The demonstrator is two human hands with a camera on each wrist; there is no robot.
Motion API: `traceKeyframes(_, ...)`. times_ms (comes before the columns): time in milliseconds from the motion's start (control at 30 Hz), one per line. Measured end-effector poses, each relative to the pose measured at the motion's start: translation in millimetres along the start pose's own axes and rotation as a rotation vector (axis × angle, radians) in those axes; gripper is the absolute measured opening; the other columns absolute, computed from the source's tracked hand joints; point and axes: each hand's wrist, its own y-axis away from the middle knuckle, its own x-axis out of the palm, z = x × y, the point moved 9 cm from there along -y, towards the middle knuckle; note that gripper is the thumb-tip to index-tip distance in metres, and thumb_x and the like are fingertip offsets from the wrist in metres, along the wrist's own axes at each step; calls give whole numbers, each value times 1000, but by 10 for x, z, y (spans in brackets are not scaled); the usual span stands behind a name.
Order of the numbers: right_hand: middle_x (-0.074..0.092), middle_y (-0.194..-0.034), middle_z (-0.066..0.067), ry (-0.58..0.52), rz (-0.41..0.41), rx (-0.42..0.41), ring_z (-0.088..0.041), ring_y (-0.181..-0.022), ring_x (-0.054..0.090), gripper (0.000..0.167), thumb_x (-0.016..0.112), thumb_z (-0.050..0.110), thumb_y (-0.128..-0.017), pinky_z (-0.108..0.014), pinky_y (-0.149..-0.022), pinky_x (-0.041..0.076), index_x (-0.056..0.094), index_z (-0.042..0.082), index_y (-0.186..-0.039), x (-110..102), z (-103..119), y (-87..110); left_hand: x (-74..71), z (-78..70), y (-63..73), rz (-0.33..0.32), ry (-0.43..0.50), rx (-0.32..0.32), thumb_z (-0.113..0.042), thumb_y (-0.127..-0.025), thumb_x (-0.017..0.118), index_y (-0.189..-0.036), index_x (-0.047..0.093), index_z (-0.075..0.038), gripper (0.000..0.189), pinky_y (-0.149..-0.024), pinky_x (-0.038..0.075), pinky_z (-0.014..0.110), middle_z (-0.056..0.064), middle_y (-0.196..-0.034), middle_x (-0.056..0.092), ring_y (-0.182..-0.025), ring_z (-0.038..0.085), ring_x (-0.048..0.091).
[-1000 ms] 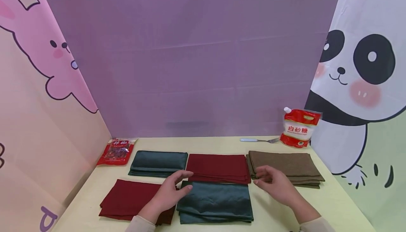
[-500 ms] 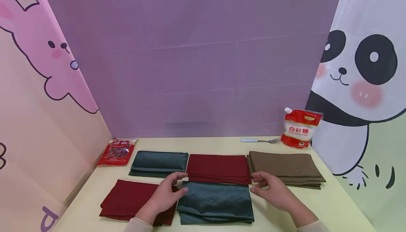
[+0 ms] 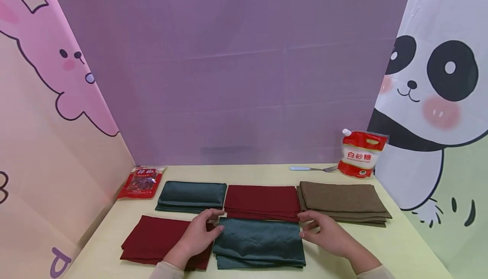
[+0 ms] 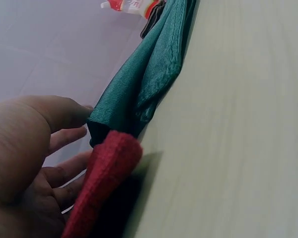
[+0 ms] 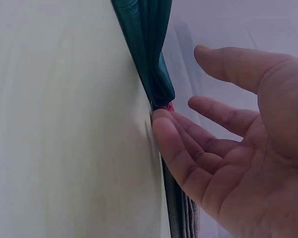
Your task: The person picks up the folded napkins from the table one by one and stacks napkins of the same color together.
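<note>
A folded teal cloth [image 3: 263, 245] lies at the front middle of the table, between both hands. My left hand [image 3: 198, 234] is at its left edge, fingers loosely bent and spread from the thumb. In the left wrist view, the thumb is right at the end of the teal cloth [image 4: 134, 91], beside the folded edge of a red cloth [image 4: 109, 166]. At the opposite edge, my right hand [image 3: 329, 234] has thumb and fingers apart. In the right wrist view, its lower fingertips [image 5: 164, 129] are close to the table, at the end of the teal cloth [image 5: 154, 59].
A folded red cloth [image 3: 160, 238] lies front left, partly under the left forearm. Behind are folded teal [image 3: 192, 194], red [image 3: 261, 200] and brown [image 3: 343, 197] cloths. A red chili packet [image 3: 142, 182], fork [image 3: 301, 169] and white sugar pouch [image 3: 360, 154] are at the back.
My right hand has moved left to the right edge of the front teal cloth. My left hand has shifted slightly left and nearer the front. The cloths stay in place.
</note>
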Motion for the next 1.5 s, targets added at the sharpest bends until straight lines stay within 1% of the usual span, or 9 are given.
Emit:
traceKeyframes(200,63,-130,-16,-12,38,-44,-35,-110,65,54,85,22,-90,-30,-75,57,63,5,-136,35,60,48,44,11,-15,22,-74,4,-23,-98,76,-136,66,-16,40,-104,50,55,5,-137,62,-122,30,60)
traceKeyframes(400,64,-127,-14,16,51,-43,-33,-108,65,50,83,23,-92,-30,-76,57,65,5,-134,48,42,46,78,22,-33,37,-102,23,-18,-97,78,-134,67,-18,39,-100,54,47,1,-133,63,-114,23,63)
traceKeyframes(633,64,-125,-12,9,80,-56,-32,-107,64,48,83,24,-92,-30,-76,57,65,7,-133,72,28,43,104,5,-25,37,-125,34,-16,-93,81,-127,70,-26,37,-92,53,38,-5,-117,63,-102,17,58)
traceKeyframes(733,64,-121,-12,2,93,-70,-29,-102,65,47,82,22,-93,-30,-75,56,65,6,-133,89,28,49,117,-21,-14,41,-132,34,-15,-92,83,-125,72,-24,36,-86,52,35,-6,-111,62,-98,16,55)
traceKeyframes(933,64,-107,-8,20,109,-61,-20,-91,62,46,82,18,-93,-29,-71,54,66,3,-133,141,-4,29,125,-80,15,64,-143,32,-15,-90,84,-128,74,-13,39,-90,52,38,-2,-112,62,-104,20,56)
traceKeyframes(1033,64,-100,-6,50,124,-64,-16,-86,60,42,82,19,-93,-29,-69,51,68,3,-129,165,-11,24,119,-97,23,66,-155,43,-16,-90,84,-126,74,-12,38,-86,52,35,-2,-109,61,-99,18,55)
traceKeyframes(1200,62,-93,-1,75,150,-76,-12,-80,56,31,81,19,-93,-28,-65,49,72,6,-119,196,-14,22,126,-66,13,53,-176,35,-17,-90,85,-119,74,-17,31,-83,51,33,-6,-105,59,-96,16,53)
traceKeyframes(1367,61,-89,-2,81,150,-36,-16,-78,57,25,85,19,-89,-29,-64,48,73,10,-110,199,-52,13,120,-67,12,46,-150,27,-15,-89,86,-112,72,-20,28,-86,50,40,-7,-104,62,-99,19,52)
traceKeyframes(1500,61,-87,-4,86,146,-20,-19,-77,57,26,89,18,-84,-29,-65,48,72,13,-103,200,-58,11,125,-50,2,56,-128,17,-14,-89,85,-112,70,-21,29,-82,48,37,-7,-99,62,-94,18,52)
